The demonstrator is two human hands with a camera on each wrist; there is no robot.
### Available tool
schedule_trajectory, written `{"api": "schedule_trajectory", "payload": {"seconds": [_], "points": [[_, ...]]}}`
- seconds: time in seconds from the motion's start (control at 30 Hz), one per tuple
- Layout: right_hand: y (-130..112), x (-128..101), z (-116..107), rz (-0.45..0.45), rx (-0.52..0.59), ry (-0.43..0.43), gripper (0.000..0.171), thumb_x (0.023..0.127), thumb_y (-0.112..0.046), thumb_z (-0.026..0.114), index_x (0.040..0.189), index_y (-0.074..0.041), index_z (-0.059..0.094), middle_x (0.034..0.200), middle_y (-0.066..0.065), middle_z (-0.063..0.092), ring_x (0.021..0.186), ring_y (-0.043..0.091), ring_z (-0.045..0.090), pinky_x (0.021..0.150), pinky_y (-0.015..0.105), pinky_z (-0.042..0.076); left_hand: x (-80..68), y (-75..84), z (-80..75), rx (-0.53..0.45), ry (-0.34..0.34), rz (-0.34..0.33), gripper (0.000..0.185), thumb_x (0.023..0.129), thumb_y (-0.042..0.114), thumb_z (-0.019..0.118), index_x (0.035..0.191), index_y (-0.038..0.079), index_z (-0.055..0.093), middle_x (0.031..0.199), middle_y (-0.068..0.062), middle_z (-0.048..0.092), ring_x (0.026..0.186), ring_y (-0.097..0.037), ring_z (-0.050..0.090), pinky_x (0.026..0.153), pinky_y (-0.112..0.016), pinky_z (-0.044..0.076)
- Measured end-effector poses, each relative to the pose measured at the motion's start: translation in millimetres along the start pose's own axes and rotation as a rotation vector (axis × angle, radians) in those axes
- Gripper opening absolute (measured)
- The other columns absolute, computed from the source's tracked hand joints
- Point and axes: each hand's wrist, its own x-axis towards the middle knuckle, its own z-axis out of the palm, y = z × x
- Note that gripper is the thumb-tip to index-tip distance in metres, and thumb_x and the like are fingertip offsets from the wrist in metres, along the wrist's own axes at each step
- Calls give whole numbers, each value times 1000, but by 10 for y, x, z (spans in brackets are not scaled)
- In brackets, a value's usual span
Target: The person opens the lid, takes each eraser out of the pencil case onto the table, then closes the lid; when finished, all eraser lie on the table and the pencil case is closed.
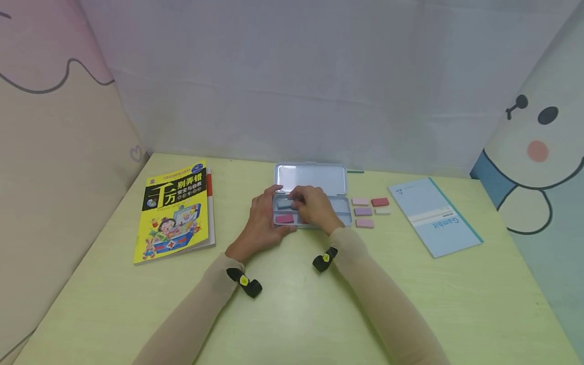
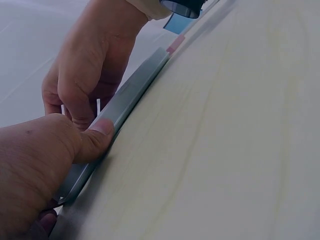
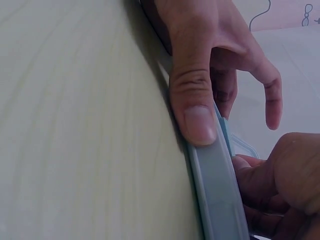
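An open grey-blue tin case (image 1: 343, 208) lies mid-table with its lid (image 1: 310, 178) tilted back. My left hand (image 1: 263, 215) grips the case's left end, its thumb (image 2: 97, 132) pressed against the near edge (image 2: 135, 95). My right hand (image 1: 315, 205) hovers over the tray, its curled fingers pinching a grey-blue eraser (image 1: 285, 204) in the back left compartment. A red-pink eraser (image 1: 285, 218) lies in the front left compartment. In the right wrist view the left thumb (image 3: 197, 110) lies on the case rim (image 3: 217, 190), and the right hand (image 3: 285, 170) curls behind it.
Several loose erasers lie right of the case: pink (image 1: 360, 202), red (image 1: 380, 202), purple (image 1: 363, 211), white (image 1: 383, 210), pink (image 1: 364, 223). A yellow picture book (image 1: 175, 213) lies to the left and a light-blue notebook (image 1: 433, 215) to the right. Walls enclose the table.
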Motion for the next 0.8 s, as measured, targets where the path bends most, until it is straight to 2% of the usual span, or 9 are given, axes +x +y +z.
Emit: {"api": "schedule_trajectory", "payload": {"seconds": [0.33,0.6,0.8], "points": [[64,-125,-15,-22,107,112,17,102,-3,67,117,-11,69,117,17,81,105,31,77,103,49,59,-4,-12,12,7,11,0,108,83,29,93,165,19,22,149,-15,50,145,-41,37,119,-59,40],[58,-315,-120,-21,172,193,19,103,-3,67,121,-7,69,114,18,80,96,29,76,97,50,61,-6,-20,20,25,8,-12,109,83,31,93,165,21,21,153,-14,48,146,-40,37,120,-59,40],[152,-456,-193,-29,164,235,18,103,-4,68,121,-7,69,111,17,80,94,29,75,93,48,61,-10,-8,20,9,5,-21,109,84,31,92,165,23,20,154,-13,47,148,-39,35,121,-60,40]]}}
